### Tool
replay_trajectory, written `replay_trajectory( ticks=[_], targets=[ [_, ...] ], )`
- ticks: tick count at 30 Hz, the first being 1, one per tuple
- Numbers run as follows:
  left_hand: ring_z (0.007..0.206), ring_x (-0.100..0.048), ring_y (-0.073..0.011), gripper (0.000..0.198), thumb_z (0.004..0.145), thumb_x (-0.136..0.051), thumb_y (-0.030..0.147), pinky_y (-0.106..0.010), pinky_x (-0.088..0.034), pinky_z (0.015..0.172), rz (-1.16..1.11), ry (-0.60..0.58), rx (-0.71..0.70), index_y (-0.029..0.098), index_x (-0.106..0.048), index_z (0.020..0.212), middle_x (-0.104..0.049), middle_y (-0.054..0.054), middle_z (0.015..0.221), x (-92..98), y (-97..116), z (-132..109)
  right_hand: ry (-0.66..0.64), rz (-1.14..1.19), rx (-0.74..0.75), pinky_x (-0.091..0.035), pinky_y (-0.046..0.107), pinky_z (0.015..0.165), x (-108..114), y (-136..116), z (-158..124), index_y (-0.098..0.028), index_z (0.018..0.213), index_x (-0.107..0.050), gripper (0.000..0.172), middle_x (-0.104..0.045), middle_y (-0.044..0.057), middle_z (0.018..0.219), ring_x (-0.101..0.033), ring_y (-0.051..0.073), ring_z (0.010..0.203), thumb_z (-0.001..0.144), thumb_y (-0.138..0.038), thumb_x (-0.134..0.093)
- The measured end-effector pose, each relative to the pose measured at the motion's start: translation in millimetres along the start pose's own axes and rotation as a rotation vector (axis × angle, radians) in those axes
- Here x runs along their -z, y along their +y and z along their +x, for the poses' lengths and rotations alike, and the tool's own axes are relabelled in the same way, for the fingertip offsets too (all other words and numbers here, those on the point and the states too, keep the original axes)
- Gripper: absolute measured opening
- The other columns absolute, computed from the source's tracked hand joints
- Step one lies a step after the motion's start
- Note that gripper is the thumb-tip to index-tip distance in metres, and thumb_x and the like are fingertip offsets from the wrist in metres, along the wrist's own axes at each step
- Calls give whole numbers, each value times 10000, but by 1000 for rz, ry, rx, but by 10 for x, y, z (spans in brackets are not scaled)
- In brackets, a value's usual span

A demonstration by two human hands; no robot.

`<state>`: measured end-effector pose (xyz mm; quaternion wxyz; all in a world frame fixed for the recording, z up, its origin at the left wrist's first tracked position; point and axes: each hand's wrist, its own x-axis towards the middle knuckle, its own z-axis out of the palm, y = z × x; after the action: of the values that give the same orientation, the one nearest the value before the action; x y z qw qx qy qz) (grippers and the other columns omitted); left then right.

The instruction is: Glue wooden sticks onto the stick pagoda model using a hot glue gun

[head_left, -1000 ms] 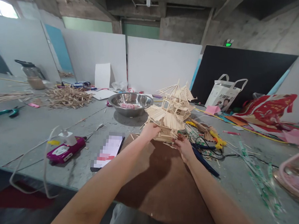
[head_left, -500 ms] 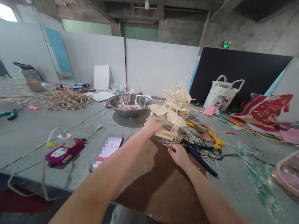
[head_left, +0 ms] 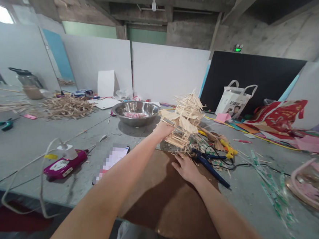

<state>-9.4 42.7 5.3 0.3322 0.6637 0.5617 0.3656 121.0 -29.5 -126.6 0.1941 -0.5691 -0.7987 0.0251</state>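
Observation:
A tiered, pagoda-like model (head_left: pixel 185 124) built from thin wooden sticks stands at the far edge of a brown board (head_left: pixel 168 193). My left hand (head_left: pixel 164 130) is closed on the model's left side, under a slatted roof; the fingertips are hidden behind sticks. Close to the model's base, my right hand (head_left: pixel 185 167) rests low over the board with its fingers apart and no object visible in it. Just right of that hand lies a dark blue tool (head_left: pixel 212 168) with a cord near it.
A steel basin (head_left: pixel 138 114) stands behind, with a stick pile (head_left: pixel 69 107) to its left. At left are a phone (head_left: pixel 114 162) and a purple power strip (head_left: pixel 66 164) with white cable. A yellow-handled tool (head_left: pixel 228 149), plastic strips (head_left: pixel 274 189) and a white bag (head_left: pixel 234 99) occupy the right.
My right hand has shifted slightly at the model's base, and its fingers have spread from a more closed pose. My left hand stays on the model. The whole view has shifted slightly.

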Motion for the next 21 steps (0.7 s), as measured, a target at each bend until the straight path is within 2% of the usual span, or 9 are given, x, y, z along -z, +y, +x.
replay_trajectory(
  ticks=[5, 15, 21],
  targets=[
    [441, -435, -91, 92, 598, -496, 172, -196, -331, 418, -48, -64, 29, 144, -579, 569, -484, 10, 477, 17, 43, -22, -7, 20, 20, -298, 417, 937, -15, 2, 24, -159, 1156, -516, 453, -440, 134, 1265, -383, 249, 1164, 825, -417, -346],
    [415, -408, -79, 89, 601, -489, 181, -193, -307, 409, -68, -69, 25, 150, -547, 542, -449, 22, 435, -2, -23, 50, 9, 31, 33, -330, 352, 916, -3, 19, 34, -137, 1122, -541, 451, -513, 129, 1187, -449, 214, 1095, 824, -416, -350],
    [415, -392, -65, 99, 598, -497, 198, -171, -307, 405, -81, -60, 8, 147, -571, 558, -444, 41, 437, 5, -99, 1, -31, -3, 4, -333, 347, 903, 51, -20, 41, -150, 1117, -546, 453, -515, 117, 1187, -462, 225, 1076, 823, -425, -338]
  ],
)
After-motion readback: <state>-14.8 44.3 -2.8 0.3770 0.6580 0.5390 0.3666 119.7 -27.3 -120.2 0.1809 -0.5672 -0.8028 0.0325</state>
